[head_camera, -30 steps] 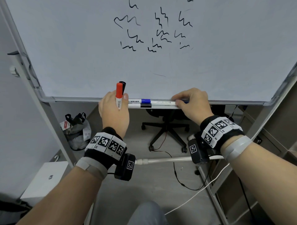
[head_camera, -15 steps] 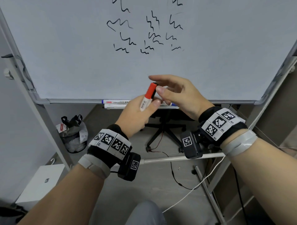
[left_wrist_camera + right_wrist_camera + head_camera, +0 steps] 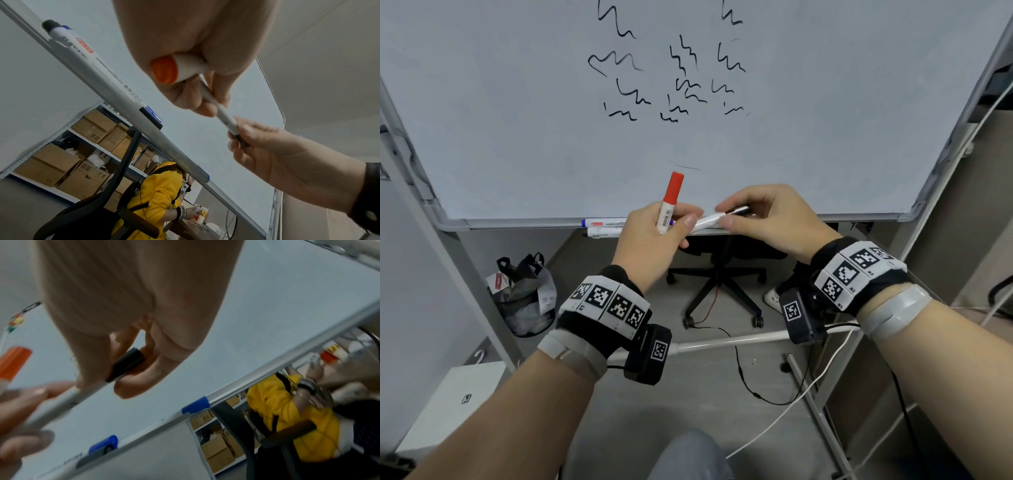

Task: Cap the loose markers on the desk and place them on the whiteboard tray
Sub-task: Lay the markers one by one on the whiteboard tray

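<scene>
My left hand [image 3: 654,236] grips a red-capped marker [image 3: 671,202] upright in front of the whiteboard tray [image 3: 524,222]. Its fingertips also pinch the white barrel of a black marker [image 3: 709,221] that lies level between both hands. My right hand [image 3: 767,219] pinches that marker's black cap end [image 3: 127,365]. In the left wrist view the red marker's butt end [image 3: 164,69] pokes out of the fist and the black marker [image 3: 224,116] runs to the right hand [image 3: 267,146]. A blue marker [image 3: 602,224] and another black marker [image 3: 602,233] lie on the tray.
The whiteboard [image 3: 517,120] carries black scribbles and stands on a metal frame [image 3: 465,274]. Behind it are an office chair [image 3: 722,281], a waste bag [image 3: 524,298], floor cables [image 3: 756,387] and a person in yellow [image 3: 160,194] near shelves of boxes [image 3: 72,162].
My right hand left the tray and came to the left hand. The black marker, held upright beside the red one before, now lies level between both hands.
</scene>
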The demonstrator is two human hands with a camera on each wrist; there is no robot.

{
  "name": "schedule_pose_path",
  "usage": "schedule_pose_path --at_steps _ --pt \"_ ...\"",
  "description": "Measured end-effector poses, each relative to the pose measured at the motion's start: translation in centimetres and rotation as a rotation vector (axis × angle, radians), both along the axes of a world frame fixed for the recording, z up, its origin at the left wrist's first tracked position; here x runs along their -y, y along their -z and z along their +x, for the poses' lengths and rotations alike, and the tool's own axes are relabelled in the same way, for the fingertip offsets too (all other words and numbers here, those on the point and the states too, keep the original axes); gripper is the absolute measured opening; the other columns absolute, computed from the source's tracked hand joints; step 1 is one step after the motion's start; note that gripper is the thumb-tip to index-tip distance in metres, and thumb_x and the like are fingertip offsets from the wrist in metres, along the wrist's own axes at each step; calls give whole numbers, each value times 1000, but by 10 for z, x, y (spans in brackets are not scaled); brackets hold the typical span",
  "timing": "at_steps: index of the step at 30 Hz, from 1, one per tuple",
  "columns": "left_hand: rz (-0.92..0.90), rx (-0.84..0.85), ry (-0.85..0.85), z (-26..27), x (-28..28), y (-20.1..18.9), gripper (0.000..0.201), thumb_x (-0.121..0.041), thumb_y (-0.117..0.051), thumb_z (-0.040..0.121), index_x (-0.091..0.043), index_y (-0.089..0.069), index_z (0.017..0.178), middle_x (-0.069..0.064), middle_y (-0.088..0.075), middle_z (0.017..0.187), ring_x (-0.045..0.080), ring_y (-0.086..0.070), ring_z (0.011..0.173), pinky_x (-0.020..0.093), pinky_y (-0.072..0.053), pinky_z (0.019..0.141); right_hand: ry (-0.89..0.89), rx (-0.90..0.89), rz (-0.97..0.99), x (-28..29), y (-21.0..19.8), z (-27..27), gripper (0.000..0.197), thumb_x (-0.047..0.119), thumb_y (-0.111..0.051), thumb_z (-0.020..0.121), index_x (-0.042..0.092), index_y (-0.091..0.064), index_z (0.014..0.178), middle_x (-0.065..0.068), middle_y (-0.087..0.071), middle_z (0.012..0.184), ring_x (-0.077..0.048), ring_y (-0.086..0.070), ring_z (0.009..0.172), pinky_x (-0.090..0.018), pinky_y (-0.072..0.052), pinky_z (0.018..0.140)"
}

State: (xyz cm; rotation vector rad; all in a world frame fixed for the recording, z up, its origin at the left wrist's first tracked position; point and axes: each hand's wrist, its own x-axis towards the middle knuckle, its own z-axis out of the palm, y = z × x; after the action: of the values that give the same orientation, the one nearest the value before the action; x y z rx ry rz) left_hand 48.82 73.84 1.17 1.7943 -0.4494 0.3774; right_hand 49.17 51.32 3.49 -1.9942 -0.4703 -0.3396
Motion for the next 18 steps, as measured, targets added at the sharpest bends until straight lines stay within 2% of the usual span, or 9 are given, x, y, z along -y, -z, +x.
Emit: schedule_pose_path --at_steps 2,5,6,9,12,13,15,17,18 --pt "-23 13 -12 -1 2 0 14 -27 -64 99 -27 -77 102 -6 -76 91 10 -72 71 22 -49 63 15 6 -139 1 -1 -1 18 21 -84 86 22 -83 104 2 -81 97 -12 -75 91 -26 -56 87" --pt "-74 87 -120 -2 1 0 23 -29 -51 105 -25 -73 109 -8 -73 101 0 -68 85 17 -51 75 123 57 -164 6 2 3 14 27 -81 88 29 -83 102 13 -75 91 4 -65 81 -20 -46 78" --pt "-78 122 -162 -1 -1 -1 25 -30 -48 106 -25 -71 112 -11 -72 105 -2 -66 94 16 -50 83 176 87 -174 9 4 6 14 32 -81 87 34 -82 101 14 -70 94 3 -62 87 -22 -45 81" --pt "-69 175 -226 5 -8 0 25 -34 -44 106 -32 -68 114 -13 -70 114 3 -63 111 29 -50 99 325 109 -293 15 13 15 13 51 -79 80 51 -78 92 11 -60 104 -22 -54 116 -38 -46 102" --pt "-23 181 -251 10 -10 3 23 -38 -44 105 -41 -66 111 -13 -71 116 9 -64 115 44 -51 102 385 78 -341 16 20 18 7 59 -75 77 61 -73 84 13 -61 103 -28 -53 118 -44 -48 104" --pt "-27 171 -240 10 -10 3 22 -37 -45 105 -39 -66 111 -12 -71 115 8 -65 114 42 -51 102 393 80 -341 15 23 20 6 61 -74 77 62 -72 82 14 -62 100 -28 -54 117 -45 -49 102" --pt "-60 145 -197 8 -7 4 20 -32 -46 106 -35 -65 112 -14 -70 112 2 -64 110 25 -50 99 403 73 -333 14 26 21 10 53 -78 81 60 -71 79 19 -62 94 -30 -55 116 -46 -50 101" --pt "-69 129 -175 5 -6 4 18 -30 -46 106 -32 -64 112 -18 -67 108 -8 -61 103 7 -44 87 411 64 -325 15 28 23 17 46 -79 84 59 -70 79 19 -61 94 -31 -55 115 -43 -50 100" --pt "-66 126 -176 5 -5 5 18 -31 -46 106 -31 -63 111 -18 -66 106 -10 -60 98 6 -43 83 414 64 -323 16 29 24 15 45 -79 85 57 -73 82 18 -61 95 -30 -55 114 -40 -50 98"
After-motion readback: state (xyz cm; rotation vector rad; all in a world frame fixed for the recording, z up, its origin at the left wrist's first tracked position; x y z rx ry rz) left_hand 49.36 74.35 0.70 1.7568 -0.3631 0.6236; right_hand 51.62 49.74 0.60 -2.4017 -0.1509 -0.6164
